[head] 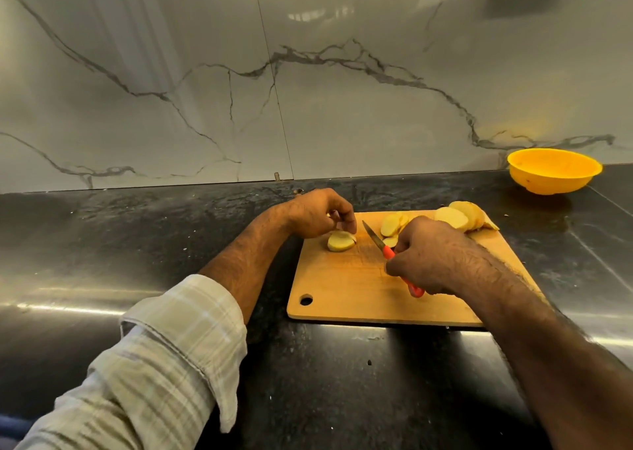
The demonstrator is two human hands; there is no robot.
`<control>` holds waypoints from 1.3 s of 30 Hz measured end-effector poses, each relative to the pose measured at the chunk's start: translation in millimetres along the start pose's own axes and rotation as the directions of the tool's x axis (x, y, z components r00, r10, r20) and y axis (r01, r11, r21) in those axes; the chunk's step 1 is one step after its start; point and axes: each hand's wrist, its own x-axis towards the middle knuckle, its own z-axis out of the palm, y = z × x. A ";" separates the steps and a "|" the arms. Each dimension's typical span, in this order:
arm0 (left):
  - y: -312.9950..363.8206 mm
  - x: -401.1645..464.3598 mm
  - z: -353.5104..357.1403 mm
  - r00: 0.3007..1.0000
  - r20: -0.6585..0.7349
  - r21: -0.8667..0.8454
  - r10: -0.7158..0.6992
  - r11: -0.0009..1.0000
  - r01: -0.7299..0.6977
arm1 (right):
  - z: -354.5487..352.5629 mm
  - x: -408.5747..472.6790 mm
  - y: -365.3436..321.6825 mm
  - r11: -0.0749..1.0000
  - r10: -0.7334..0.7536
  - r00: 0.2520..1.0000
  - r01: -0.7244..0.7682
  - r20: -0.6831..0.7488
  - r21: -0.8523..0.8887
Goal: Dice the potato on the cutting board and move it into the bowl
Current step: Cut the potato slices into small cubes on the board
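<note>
Potato slices (394, 225), pale yellow with thin brown skin edges, lie on the wooden cutting board (346, 285). A small stack of slices (340, 241) sits at the board's far left corner, where the left hand (318, 213) pinches it from above with curled fingers. More slices fan out in the middle far part of the board, and a larger uncut piece (471, 214) rests at the far right corner. The right hand (428, 257) grips the red handle of a small knife (383, 245), its fingers wrapped tight round it; the blade points toward the stack, tip apart from it. The yellow bowl (553, 172) stands on the dark bench (137, 244) well beyond the board's right corner, against the marble wall (308, 72).
</note>
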 end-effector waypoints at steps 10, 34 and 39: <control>-15.0 -1.3 9.5 0.995 -0.007 -0.101 0.103 0.990 -0.103 | 2.5 2.3 -0.8 0.999 0.014 0.999 -0.013 0.046 -0.036; 2.1 10.3 14.7 0.999 -0.012 -0.074 0.053 0.996 -0.053 | 4.4 4.9 -1.5 0.999 0.023 0.997 -0.020 0.067 -0.035; -8.1 0.6 3.5 0.998 0.018 -0.097 0.067 0.993 -0.065 | 5.8 2.0 -1.8 0.998 0.013 0.999 -0.010 0.050 -0.055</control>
